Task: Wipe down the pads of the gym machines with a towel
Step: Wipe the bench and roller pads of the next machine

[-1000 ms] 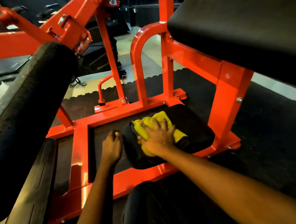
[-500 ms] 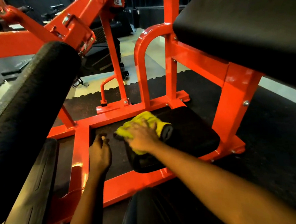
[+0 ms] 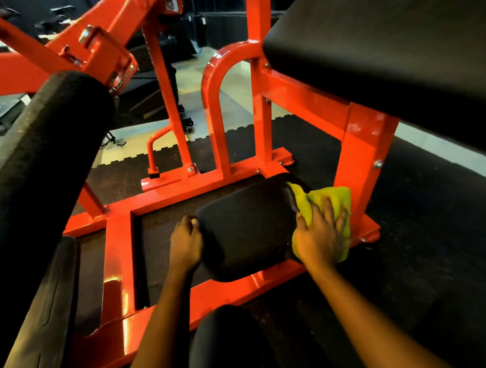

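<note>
Head cam: orange machine frame (image 3: pixel 117 250), low black pad (image 3: pixel 245 229) inside it. R arm reaches fwd; right hand (image 3: pixel 320 236) is flat, fingers spread and unclenched, pressing the yellow towel (image 3: pixel 329 198) on the pad's right edge. Towel pokes out past the fingertips. Left hand (image 3: pixel 185 242) curls at the pad's left edge; can't tell if it grips.

Reaching forward and down, the left hand (image 3: pixel 185 245) curls its fingers (image 3: pixel 191 222) round the left edge of the low black cushioned pad (image 3: pixel 245 226) — the right hand (image 3: pixel 320 236) lies flat, digits spread, pressing the crumpled yellow-green cloth towel (image 3: pixel 323 197) at the pad's right side.
</note>
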